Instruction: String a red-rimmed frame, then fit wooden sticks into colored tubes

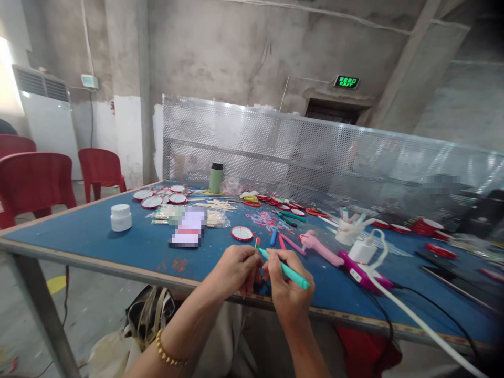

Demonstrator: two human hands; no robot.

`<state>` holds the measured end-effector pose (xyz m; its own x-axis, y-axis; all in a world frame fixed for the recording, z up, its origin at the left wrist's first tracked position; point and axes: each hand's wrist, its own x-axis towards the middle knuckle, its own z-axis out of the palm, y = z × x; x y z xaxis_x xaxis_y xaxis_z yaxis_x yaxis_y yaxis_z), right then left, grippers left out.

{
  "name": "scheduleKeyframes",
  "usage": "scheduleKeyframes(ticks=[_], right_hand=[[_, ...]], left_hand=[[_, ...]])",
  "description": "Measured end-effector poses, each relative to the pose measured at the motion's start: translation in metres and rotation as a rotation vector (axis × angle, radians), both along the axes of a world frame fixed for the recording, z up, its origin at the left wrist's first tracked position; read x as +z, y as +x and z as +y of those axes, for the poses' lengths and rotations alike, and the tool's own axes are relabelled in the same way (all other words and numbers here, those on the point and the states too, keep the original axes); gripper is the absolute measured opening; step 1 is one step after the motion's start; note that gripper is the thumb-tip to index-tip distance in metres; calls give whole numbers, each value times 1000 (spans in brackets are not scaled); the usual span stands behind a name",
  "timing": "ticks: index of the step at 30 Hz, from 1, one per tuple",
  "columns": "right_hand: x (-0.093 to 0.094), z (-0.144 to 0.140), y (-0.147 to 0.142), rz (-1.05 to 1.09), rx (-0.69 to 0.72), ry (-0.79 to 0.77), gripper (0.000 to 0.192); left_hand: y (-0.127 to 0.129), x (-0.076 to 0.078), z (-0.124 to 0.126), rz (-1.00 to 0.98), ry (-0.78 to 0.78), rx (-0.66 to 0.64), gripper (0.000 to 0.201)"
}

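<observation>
At the near edge of a blue bench (98, 233), the left hand (236, 268) is pinched shut on a small red-tipped piece (257, 242), while the right hand (285, 286) is clamped on a teal pen-like tool (287, 271) whose tip meets the piece between the two hands. A beaded gold bracelet (167, 353) circles the left wrist.

One white jar (121, 217) stands alone toward the left of the bench. One green flask (215, 177) stands at the far edge, against a perforated metal screen (315, 152). Five red-rimmed round discs (161, 198) cluster at far left, a sixth (241, 233) lies just beyond the hands, and more are scattered to the far right, too small to count. A bundle of pale wooden sticks (214, 206) lies mid-bench. One pink glue gun (364, 274) rests to the right, near one white charger (364, 249) with its white cable (425, 328) running off the near right corner. One white cup (348, 231) holds several sticks.

The bench top is scuffed, with a pale wooden rim and a metal leg. Three red plastic chairs (35, 184) stand at left near one white standing air conditioner (47, 113). Bare concrete walls rise behind, with one green exit sign (346, 82) lit above a dark doorway.
</observation>
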<state>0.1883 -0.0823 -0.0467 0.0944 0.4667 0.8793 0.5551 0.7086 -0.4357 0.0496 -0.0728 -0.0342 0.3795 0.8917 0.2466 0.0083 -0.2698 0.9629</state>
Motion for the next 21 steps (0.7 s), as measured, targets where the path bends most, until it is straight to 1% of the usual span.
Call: scheduleKeyframes(ticks=[5,15,21], right_hand=[[-2,0,0,61,2,-14,22],[0,-2,0,4,-10,-21,23],[2,-1,-1,-13,7,-8,22]], left_hand=[[0,0,1,12,-12,3,34],[0,2,-3,-9,-18,8,37],[0,3,-2,6,-5,8,38]])
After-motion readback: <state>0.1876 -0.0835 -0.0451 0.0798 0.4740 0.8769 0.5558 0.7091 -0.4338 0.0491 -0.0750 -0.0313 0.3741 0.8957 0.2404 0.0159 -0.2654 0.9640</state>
